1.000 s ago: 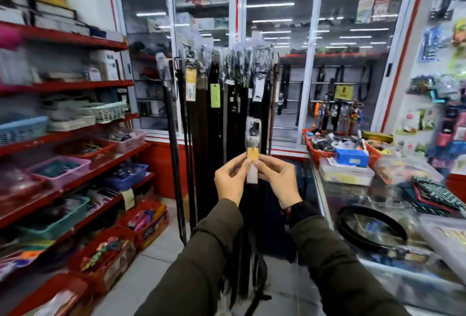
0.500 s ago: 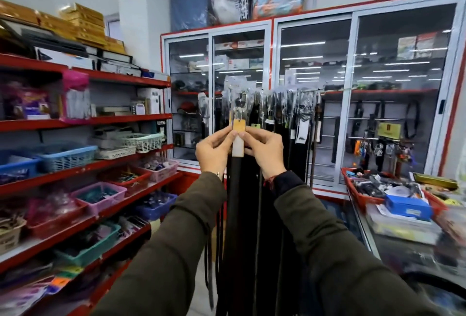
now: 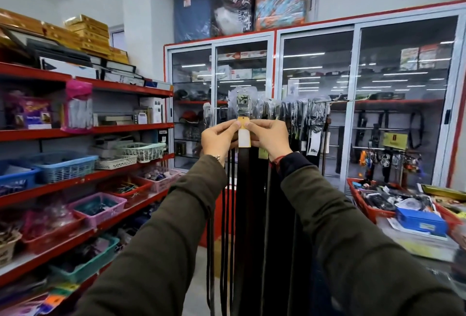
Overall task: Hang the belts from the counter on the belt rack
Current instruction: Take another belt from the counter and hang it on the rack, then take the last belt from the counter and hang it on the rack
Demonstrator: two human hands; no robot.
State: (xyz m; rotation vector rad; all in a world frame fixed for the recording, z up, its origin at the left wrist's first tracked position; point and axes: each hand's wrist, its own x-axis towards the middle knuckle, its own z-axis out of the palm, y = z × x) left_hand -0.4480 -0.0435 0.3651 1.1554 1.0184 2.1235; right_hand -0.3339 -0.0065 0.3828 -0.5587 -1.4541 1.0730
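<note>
Matt dark leather belt (image 3: pixel 248 189) with a plastic-wrapped metal buckle (image 3: pixel 243 105) and paper tag (image 3: pixel 244 136).

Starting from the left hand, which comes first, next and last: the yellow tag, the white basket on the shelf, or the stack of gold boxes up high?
1. The yellow tag, pinched right at the left hand.
2. The white basket, on the red shelf to the left.
3. The gold boxes, high up at far left.

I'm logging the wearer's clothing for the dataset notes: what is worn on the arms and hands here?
Both arms wear long dark olive-green sleeves: left sleeve, right sleeve. A black inner cuff shows at the right wrist, with a thin red cord beside it. A small metal bracelet sits at the left wrist. The left hand and right hand wear no gloves.
</note>
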